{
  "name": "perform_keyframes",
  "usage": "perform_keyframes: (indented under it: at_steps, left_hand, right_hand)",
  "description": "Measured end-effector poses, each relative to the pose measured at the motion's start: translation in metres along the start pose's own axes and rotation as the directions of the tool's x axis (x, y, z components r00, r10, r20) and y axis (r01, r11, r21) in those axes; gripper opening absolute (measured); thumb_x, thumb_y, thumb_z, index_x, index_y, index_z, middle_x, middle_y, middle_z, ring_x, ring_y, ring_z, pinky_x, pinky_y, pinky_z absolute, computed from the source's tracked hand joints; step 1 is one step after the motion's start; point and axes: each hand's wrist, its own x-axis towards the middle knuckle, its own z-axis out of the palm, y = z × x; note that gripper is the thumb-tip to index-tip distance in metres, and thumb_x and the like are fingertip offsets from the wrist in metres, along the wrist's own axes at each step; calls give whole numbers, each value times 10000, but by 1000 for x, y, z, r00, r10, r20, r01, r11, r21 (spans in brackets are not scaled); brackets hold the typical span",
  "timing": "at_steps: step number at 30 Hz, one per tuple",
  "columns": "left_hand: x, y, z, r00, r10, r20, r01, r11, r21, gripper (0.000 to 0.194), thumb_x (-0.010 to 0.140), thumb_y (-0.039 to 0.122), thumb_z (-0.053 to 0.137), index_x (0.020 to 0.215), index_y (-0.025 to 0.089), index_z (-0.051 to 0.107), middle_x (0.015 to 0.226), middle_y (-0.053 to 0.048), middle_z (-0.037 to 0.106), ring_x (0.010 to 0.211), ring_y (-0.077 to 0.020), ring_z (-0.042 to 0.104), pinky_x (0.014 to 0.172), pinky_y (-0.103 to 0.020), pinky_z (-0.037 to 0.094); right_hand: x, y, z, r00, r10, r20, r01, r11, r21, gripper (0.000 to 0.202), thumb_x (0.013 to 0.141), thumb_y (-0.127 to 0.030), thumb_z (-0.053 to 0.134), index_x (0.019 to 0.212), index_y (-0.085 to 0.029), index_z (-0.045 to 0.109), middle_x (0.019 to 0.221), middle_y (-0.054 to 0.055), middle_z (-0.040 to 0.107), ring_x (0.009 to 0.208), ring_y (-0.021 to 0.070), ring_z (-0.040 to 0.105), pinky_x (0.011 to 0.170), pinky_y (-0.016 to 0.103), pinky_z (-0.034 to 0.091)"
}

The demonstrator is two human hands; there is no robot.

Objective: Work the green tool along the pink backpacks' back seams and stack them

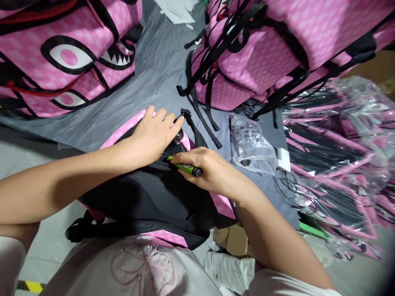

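Black-and-pink backpack (138, 201): lies in front of you, dark padded panel up, near side against your shirt (154, 271), far side over the edge of the grey cloth (160, 78). The body contact probably helps keep it from sliding.

Your right hand (205, 168): curled firmly round a green-handled tool (187, 167), handle low and slanted across the backpack's top, black butt end outward. That angle seems chosen to aim the shaft in beneath the other palm.

Your left hand (154, 137): half-spread, fingers loosely bent over the backpack's pink-trimmed far edge, thumb at a black fitting (179, 135); likely steadying the edge against the tool. Tool tip and anything pinched there are hidden beneath this hand; cannot tell.

Surface, relative to the backpack: rumpled grey cloth beyond it; eye-printed pink bags (27, 61) beyond to its left; strapped pink bags (256, 74) heaped beyond to its right, straps trailing towards it. Just right of it, a clear plastic pouch (251, 144) beside a white box (283, 159).

Room: plastic-wrapped pink-and-black goods (327, 148) piled well right of the backpack; cardboard (234, 240) low at its right; pale tiled floor (40, 267) at its left.
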Motion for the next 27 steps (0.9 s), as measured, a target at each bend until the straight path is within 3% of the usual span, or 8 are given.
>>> perform_keyframes:
  at_steps: [7, 11, 14, 19, 27]
  left_hand:
    - [0, -1, -6, 997, 9, 71, -11, 999, 34, 721, 914, 239, 561, 1562, 104, 276, 1439, -212, 512, 1288, -372, 464, 1019, -484, 343]
    - [0, -1, -6, 996, 5, 83, -9, 999, 46, 718, 916, 237, 541, 1563, 87, 270, 1451, -220, 502, 1299, -372, 455, 1025, -485, 339]
    - [0, -2, -4, 998, -8, 69, 7, 1000, 13, 722, 914, 238, 526, 1576, 132, 258, 1457, -201, 509, 1318, -371, 441, 1044, -505, 320]
    - [-1, -2, 0, 999, -16, 44, 17, 1000, -26, 730, 915, 241, 527, 1585, 172, 244, 1460, -179, 512, 1331, -365, 434, 1064, -516, 301]
    - [-2, -3, 1, 1000, -22, 21, 23, 999, -23, 695, 909, 254, 603, 1546, 189, 333, 1433, -154, 526, 1307, -333, 451, 1047, -477, 319]
  right_hand:
    - [3, -2, -3, 998, 26, 55, -30, 997, 76, 348, 848, -25, 579, 1126, -177, 723, 1118, 72, 773, 1047, 214, 732, 937, 311, 554]
    - [2, -4, 1, 999, 53, -5, -53, 997, 52, 348, 852, -48, 590, 1135, -195, 729, 1122, 59, 774, 1024, 210, 736, 915, 299, 550]
    - [2, -8, 2, 992, 126, -5, -126, 992, -34, 301, 853, -99, 632, 1112, -203, 743, 1025, 54, 791, 894, 209, 750, 836, 291, 549]
    - [2, -11, 2, 978, 207, -6, -207, 978, -34, 267, 859, -151, 664, 1103, -222, 748, 987, 38, 794, 856, 199, 747, 787, 271, 535]
    - [-2, -9, 6, 978, 206, -30, -203, 975, 92, 329, 842, -80, 631, 1121, -207, 750, 1093, 40, 784, 980, 208, 750, 900, 295, 560]
